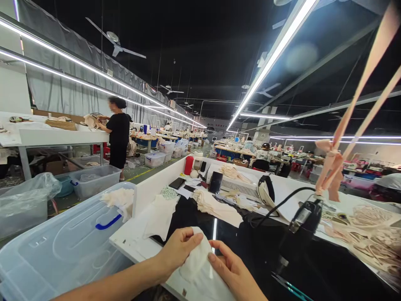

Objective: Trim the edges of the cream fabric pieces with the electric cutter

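A small white fabric piece is held up over the near edge of the worktable. My left hand pinches its upper part between thumb and fingers. My right hand has thumb and forefinger closed at the fabric's right edge; its other fingers are partly hidden. Beyond the hands, a stack of cream fabric pieces lies on the black tabletop, and a flat cream piece rests on the left side. To the right, a black handheld power tool hangs from a knotted pink fabric strip.
A phone leans upright at the back near another dark phone. Teal-handled tweezers lie at lower right, cut fabric pieces farther right. A lidded plastic bin stands at left. A person in black stands at another table.
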Tool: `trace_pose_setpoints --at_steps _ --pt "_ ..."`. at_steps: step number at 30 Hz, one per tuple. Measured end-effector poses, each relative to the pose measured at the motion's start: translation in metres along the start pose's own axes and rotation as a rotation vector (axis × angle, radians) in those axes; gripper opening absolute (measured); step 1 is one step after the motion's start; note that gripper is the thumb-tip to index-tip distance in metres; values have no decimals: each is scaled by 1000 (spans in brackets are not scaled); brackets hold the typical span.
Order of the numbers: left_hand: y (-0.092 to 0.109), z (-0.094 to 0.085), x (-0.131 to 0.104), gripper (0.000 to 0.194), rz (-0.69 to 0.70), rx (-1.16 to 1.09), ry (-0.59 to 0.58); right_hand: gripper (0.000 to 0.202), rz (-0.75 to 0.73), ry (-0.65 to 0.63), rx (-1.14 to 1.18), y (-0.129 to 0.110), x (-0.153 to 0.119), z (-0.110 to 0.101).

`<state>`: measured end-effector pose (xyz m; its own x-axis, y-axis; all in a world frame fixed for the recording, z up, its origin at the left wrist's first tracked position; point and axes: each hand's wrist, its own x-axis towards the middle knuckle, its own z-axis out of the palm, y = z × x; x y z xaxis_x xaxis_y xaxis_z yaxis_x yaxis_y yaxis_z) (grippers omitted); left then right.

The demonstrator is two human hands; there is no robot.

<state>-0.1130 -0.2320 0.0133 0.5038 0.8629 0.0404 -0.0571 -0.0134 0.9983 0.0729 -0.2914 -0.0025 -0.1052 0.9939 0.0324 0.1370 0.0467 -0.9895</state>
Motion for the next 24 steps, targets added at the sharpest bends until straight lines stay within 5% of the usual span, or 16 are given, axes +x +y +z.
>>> trace_pose_setpoints --at_steps 6,16,24 --pt "11 -13 63 76 14 115 9 62 10 69 -65 7 32 -43" --pt "55 -10 203 30 -47 319 98 58 -6 440 -48 2 122 -145" --pt "33 -14 260 37 -195 425 151 47 49 619 -199 41 172 -180"
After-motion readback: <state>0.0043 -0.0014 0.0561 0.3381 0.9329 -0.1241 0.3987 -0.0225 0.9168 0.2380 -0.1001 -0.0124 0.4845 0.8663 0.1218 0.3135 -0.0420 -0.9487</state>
